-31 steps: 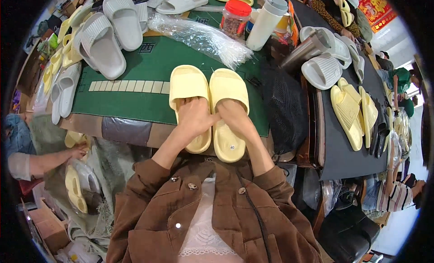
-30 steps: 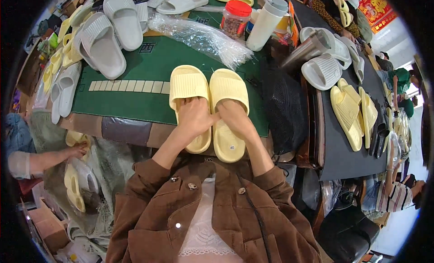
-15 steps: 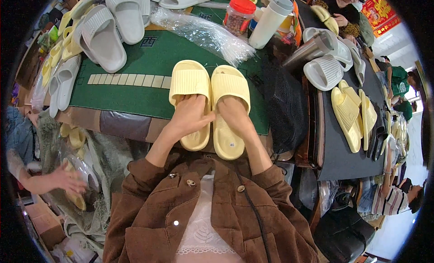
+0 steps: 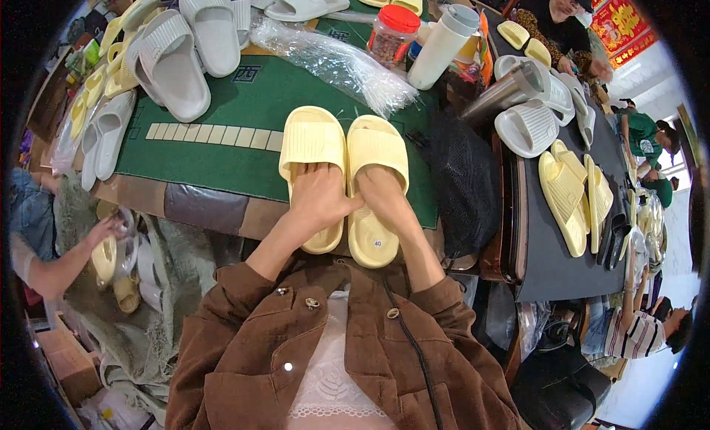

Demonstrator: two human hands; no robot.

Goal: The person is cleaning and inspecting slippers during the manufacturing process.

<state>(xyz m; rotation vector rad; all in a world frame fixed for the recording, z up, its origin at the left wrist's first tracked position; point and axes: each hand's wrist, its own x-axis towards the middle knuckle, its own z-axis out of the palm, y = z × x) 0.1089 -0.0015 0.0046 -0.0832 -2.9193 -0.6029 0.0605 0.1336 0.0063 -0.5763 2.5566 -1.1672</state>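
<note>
The left hand and right hand sit beneath the straps of paired yellow slide sandals, over the green mat's near edge; whether hidden fingertips grip, I cannot tell.

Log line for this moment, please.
left hand: inside left yellow slipper | right hand: inside right yellow slipper | slippers: side by side | nearby: green mat, clear plastic bundle
</note>
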